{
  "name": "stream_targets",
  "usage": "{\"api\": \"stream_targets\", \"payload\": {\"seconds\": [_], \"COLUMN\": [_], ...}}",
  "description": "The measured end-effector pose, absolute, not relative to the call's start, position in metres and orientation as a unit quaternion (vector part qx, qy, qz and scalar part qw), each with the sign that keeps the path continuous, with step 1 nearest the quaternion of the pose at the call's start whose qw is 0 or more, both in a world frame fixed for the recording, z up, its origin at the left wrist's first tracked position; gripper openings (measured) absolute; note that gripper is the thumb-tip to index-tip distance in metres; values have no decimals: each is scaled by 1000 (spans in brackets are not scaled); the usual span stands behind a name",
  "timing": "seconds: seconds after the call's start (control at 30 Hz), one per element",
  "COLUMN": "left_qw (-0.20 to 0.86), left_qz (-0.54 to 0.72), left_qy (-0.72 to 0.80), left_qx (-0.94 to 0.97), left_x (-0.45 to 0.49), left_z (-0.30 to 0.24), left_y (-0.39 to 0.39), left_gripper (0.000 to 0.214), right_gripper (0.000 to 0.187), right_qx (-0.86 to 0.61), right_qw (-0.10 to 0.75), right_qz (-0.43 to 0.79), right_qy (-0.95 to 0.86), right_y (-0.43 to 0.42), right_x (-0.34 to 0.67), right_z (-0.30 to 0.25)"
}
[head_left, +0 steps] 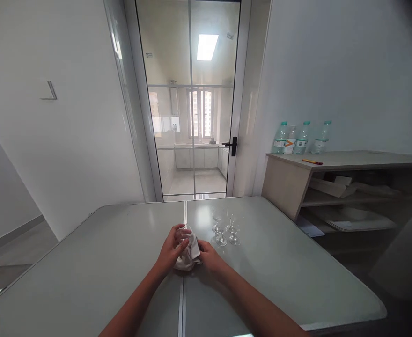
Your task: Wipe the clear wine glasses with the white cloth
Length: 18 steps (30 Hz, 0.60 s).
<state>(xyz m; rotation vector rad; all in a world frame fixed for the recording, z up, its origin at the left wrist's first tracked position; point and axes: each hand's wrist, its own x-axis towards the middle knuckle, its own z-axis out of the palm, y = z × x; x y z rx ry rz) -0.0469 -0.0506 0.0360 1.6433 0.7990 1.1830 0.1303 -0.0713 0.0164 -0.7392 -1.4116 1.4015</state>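
Observation:
My left hand (170, 250) is closed around a small clear glass (184, 232), held just above the grey table (97, 271). My right hand (208, 256) grips a white cloth (189, 257) that is pressed against the lower part of the glass. Both hands meet over the table's centre seam. Just to the right, several small stemmed glasses (225, 228) stand together on the tabletop, a short way from my right hand.
A wooden shelf unit (290, 180) stands right of the table, with water bottles (301, 138) and a pen (312, 162) on top. A glass door (192, 107) with a black handle is straight ahead. White walls flank it.

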Motion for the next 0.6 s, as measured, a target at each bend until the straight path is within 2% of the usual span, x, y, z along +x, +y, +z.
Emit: {"api": "stream_targets", "payload": {"seconds": [0.1, 0.3, 0.4, 0.53, 0.6], "left_qw": [448, 397, 429, 490, 501], "left_qz": [504, 533, 538, 530, 533], "left_qy": [317, 324, 279, 205, 188], "left_qx": [667, 673, 670, 661, 656], "left_x": [-47, -47, -49, -53, -55], "left_z": [38, 42, 44, 47, 48], "left_y": [-53, -58, -59, -62, -62], "left_gripper": [53, 55, 56, 62, 65], "right_gripper": [21, 8, 11, 20, 19], "right_qx": [-289, -369, -332, -241, -231], "right_qw": [481, 515, 506, 425, 401], "right_qz": [555, 398, 486, 688, 713], "right_qy": [-614, -664, -630, -536, -527], "right_y": [-74, -75, -77, -85, -89], "right_x": [131, 131, 129, 132, 135], "right_z": [20, 17, 19, 28, 32]}}
